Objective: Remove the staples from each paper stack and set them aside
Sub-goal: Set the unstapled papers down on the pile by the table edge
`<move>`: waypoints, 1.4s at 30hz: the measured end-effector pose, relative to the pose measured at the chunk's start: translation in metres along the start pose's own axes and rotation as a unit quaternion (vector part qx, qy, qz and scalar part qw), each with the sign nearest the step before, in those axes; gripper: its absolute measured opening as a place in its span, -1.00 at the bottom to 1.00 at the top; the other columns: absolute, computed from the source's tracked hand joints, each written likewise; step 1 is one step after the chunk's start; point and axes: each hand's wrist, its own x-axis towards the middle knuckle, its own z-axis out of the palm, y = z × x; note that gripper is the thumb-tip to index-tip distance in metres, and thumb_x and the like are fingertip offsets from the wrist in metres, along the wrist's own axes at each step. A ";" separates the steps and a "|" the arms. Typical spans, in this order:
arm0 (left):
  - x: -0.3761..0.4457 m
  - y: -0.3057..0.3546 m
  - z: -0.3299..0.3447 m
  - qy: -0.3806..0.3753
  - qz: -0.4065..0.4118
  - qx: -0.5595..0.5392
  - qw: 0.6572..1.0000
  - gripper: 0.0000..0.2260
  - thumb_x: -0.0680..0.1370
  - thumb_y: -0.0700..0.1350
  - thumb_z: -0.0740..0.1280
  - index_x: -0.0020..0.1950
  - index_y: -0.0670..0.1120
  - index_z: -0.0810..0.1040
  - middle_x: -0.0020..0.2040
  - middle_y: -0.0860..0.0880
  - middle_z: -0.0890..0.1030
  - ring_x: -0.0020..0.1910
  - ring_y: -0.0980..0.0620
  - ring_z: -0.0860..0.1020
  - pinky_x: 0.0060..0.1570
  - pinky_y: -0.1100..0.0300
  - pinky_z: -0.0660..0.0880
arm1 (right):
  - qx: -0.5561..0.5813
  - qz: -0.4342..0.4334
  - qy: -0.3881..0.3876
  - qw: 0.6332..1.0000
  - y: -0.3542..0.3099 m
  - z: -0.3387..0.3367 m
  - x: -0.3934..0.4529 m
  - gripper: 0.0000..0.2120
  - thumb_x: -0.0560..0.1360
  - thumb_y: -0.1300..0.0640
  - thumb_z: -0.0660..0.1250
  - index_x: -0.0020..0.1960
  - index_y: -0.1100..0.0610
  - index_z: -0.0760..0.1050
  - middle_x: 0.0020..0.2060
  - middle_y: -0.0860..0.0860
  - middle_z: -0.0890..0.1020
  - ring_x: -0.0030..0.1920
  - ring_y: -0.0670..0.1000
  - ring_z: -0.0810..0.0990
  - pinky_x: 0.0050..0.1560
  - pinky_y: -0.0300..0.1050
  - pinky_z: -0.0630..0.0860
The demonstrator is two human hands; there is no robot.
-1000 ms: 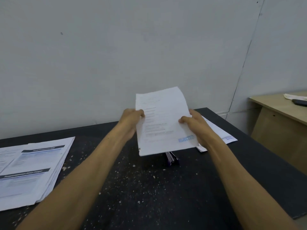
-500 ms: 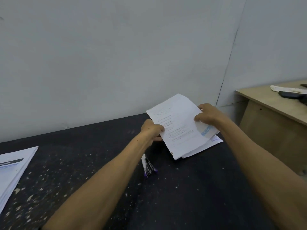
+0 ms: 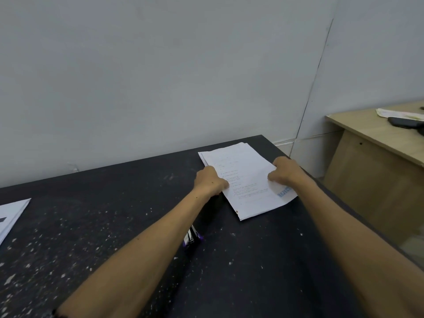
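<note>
Evidently both hands, left hand (image 3: 210, 181) and right hand (image 3: 285, 172), pinch the paper stack's (image 3: 249, 182) edges, squaring it onto the table (image 3: 252, 260) at two o'clock, probably aside.

The tabletop (image 3: 96, 226) is black and matt, its surface roughened by pale flecks and chips. At one o'clock lies a paper stack (image 3: 250, 180), thin white sheets, matt, lightly creased, with faint print. At nine o'clock, more white paper (image 3: 11, 212). Near centre, a small tool (image 3: 192, 236) shows glossy purple plastic and bright metal. At three o'clock, a desk (image 3: 376, 152) of smooth pale wood-look laminate.
</note>
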 end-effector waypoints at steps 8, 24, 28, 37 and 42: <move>-0.003 -0.001 0.009 0.052 0.017 0.000 0.998 -0.78 0.49 -0.29 0.45 0.13 -0.23 0.61 0.17 -0.12 0.66 0.07 -0.10 0.64 0.06 0.00 0.67 | -0.014 -0.021 0.040 0.999 0.016 0.008 0.004 -0.86 0.52 0.10 0.38 -0.10 0.17 0.52 0.00 0.13 0.60 -0.03 0.15 0.56 -0.14 -0.04 0.45; -0.008 -0.001 0.005 0.061 0.025 0.056 0.996 -0.82 0.50 -0.26 0.42 0.09 -0.25 0.61 0.07 -0.14 0.67 -0.03 -0.11 0.66 -0.24 0.11 0.59 | -0.044 -0.074 0.049 0.995 0.021 0.017 -0.008 -0.52 0.65 -0.14 0.26 0.54 -0.05 0.36 0.44 -0.01 0.44 0.41 0.20 0.40 0.32 0.18 0.50; -0.010 0.001 0.001 0.055 0.016 0.060 0.997 -0.73 0.49 -0.19 0.47 0.15 -0.24 0.62 0.14 -0.13 0.68 0.06 -0.11 0.66 0.01 0.00 0.65 | -0.064 -0.060 0.056 0.995 0.016 0.020 -0.011 -0.52 0.66 -0.15 0.24 0.51 0.02 0.37 0.42 0.00 0.42 0.42 0.19 0.36 0.23 0.17 0.50; -0.046 0.018 -0.002 -0.095 0.038 0.194 0.976 -0.08 0.24 0.39 0.59 0.40 -0.09 0.38 0.39 -0.12 0.36 0.31 -0.07 0.40 0.23 0.05 0.50 | -0.076 -0.027 0.069 0.994 0.007 0.018 -0.017 -0.52 0.64 -0.18 0.28 0.44 0.08 0.43 0.40 0.03 0.42 0.39 0.19 0.41 0.16 0.16 0.51; -0.071 0.010 0.010 -0.103 0.076 0.229 0.965 -0.10 0.27 0.33 0.61 0.39 -0.09 0.31 0.38 -0.09 0.22 0.35 -0.05 0.29 0.26 0.04 0.45 | -0.074 -0.024 0.064 0.995 0.005 0.017 -0.018 -0.50 0.64 -0.18 0.28 0.44 0.09 0.43 0.41 0.07 0.41 0.39 0.22 0.42 0.19 0.16 0.49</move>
